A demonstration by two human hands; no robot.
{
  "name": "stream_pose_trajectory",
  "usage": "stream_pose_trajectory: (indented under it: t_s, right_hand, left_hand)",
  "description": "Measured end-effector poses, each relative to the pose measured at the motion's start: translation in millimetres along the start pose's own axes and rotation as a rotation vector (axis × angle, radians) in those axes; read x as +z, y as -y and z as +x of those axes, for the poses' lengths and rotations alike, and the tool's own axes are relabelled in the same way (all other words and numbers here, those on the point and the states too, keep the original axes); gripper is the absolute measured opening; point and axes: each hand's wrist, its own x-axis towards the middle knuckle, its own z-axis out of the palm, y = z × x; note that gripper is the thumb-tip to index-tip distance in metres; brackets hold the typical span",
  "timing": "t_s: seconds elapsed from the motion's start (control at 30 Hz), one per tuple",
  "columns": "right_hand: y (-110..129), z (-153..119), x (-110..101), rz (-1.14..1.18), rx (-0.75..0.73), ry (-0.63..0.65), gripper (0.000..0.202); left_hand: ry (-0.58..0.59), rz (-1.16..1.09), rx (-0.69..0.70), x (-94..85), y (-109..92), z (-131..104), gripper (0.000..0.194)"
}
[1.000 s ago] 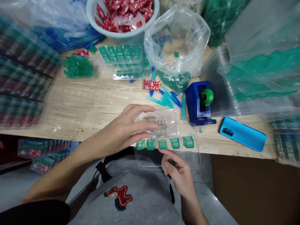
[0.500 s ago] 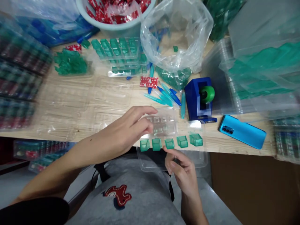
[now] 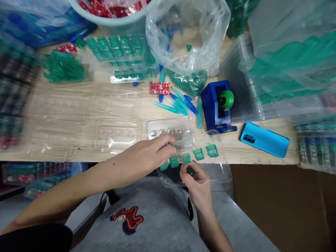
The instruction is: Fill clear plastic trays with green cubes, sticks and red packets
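Head view, only one I've got. Landmark: the blue tape dispenser [image 3: 215, 106] with its green roll, standing on the wooden surface [image 3: 78, 115].

Left hand [image 3: 151, 154] sits down-left of the dispenser, at the near edge of the surface. Its fingers [image 3: 168, 141] are curled narrow, tips pressed on the clear blister tray [image 3: 170, 131], right over the row of green cube boxes [image 3: 199, 153]. Leftmost cubes are partly hidden under that hand; I count about five, open tops up, running in a line toward a spot just below the dispenser.

Right hand [image 3: 195, 180] is below the dispenser, off the surface edge, over my lap. Fingers pinched close together on a small dark green piece [image 3: 190, 171]; can't tell exactly what it is. It also touches the tray's clear lid flap [image 3: 220, 175] that hangs past the edge.

Left of the dispenser: loose teal and blue pen-like sticks [image 3: 178, 103], a red printed packet [image 3: 159, 88]. Further left, empty clear trays [image 3: 78, 119] lying flat. Up-left of it: stacked trays filled with green pieces [image 3: 120, 52], a loose green heap [image 3: 63, 68]. Directly above it: an open clear plastic bag [image 3: 189, 38]. Right of it, just beside: a blue phone [image 3: 264, 139], face down. Grey shirt with red patch [image 3: 128, 217] at frame bottom.
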Motion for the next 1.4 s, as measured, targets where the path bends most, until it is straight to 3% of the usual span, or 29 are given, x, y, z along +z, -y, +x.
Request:
stream_pose_trajectory:
  t_s: [0.13,0.27,0.37,0.43,0.47,0.53,0.63,0.7,0.77,0.87,0.97,1.07,1.17,1.27,1.33,1.4]
  right_hand:
    - [-1,0,6,-0.027,0.099,-0.042,0.028]
    - [-8,-3,8,0.046,0.179,-0.084,0.028]
    - [-12,-7,3,0.137,0.169,-0.135,0.025]
    - [-10,-10,-7,0.201,0.144,-0.193,0.027]
    - [-8,-11,-14,0.223,0.123,-0.230,0.031]
    - [-2,-14,-33,0.247,0.067,-0.312,0.040]
    - [10,-18,-62,0.285,-0.037,-0.470,0.042]
    - [16,-20,-75,0.310,-0.084,-0.568,0.038]
    - [18,-21,-80,0.328,-0.091,-0.610,0.035]
    - [17,-21,-75,0.341,-0.058,-0.580,0.031]
    - [13,-16,-63,0.373,-0.052,-0.553,0.020]
    - [10,-5,-48,0.419,-0.091,-0.515,0.017]
    - [9,8,-28,0.390,-0.125,-0.435,0.019]
    - [12,17,-8,0.263,-0.110,-0.232,0.027]
    - [16,19,1,0.180,-0.090,-0.042,0.037]
    - [19,18,5,0.119,-0.053,0.088,0.041]
  left_hand:
    - [-0.076,0.055,-0.012,10.5,-4,2,0.022]
    - [-0.163,-0.107,-0.173,13.9,-3,-2,0.014]
    - [-0.410,-0.283,-0.329,9.2,3,-4,0.007]
    - [-0.609,-0.325,-0.369,7.6,5,-1,0.005]
    - [-0.652,-0.322,-0.357,9.1,5,4,0.006]
    - [-0.583,-0.323,-0.286,19.0,0,18,0.007]
    - [-0.308,-0.309,-0.145,47.8,-12,53,0.010]
    - [-0.185,-0.175,-0.080,68.1,-19,78,0.017]
    - [-0.134,-0.032,-0.069,82.1,-24,96,0.023]
    - [-0.148,0.099,-0.083,85.9,-23,102,0.021]
    - [-0.238,0.027,-0.094,73.4,-15,85,0.030]
    - [-0.415,-0.320,-0.173,54.7,-8,59,0.030]
    - [-0.401,-0.796,-0.251,41.8,-10,36,0.042]
    - [-0.341,-1.059,-0.385,36.0,-12,21,0.044]
    - [-0.465,-1.078,-0.462,28.3,-6,15,0.029]
    - [-0.677,-1.022,-0.472,11.1,13,12,0.020]
